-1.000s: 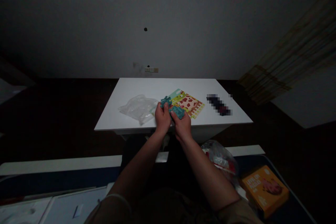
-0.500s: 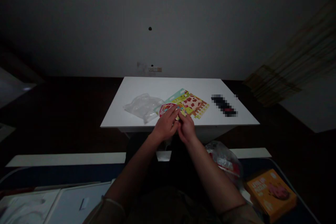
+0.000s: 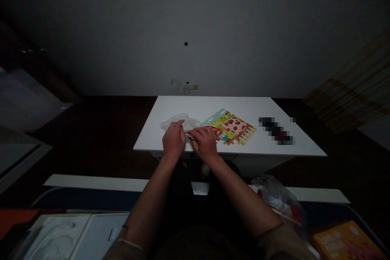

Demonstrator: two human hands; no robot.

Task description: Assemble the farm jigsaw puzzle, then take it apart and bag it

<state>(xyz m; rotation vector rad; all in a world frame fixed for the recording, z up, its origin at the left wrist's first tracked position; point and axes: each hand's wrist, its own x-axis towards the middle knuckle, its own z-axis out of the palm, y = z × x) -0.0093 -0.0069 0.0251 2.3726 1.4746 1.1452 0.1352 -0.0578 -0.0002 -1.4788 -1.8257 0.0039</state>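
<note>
Puzzle pieces [image 3: 189,135] between left hand [image 3: 174,141] and right hand [image 3: 206,144]; both hands' grip narrow, holding pieces.

Short brownish sleeves [image 3: 283,243], 5 and 7 o'clock; thin pale band [image 3: 131,243], 7 o'clock; dark trousers [image 3: 181,187], 6 o'clock.

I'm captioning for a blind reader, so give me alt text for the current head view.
A person's left hand and right hand hold thin pieces at a white table. On it lie a clear bag, a colourful puzzle and a pixelated item.
</note>
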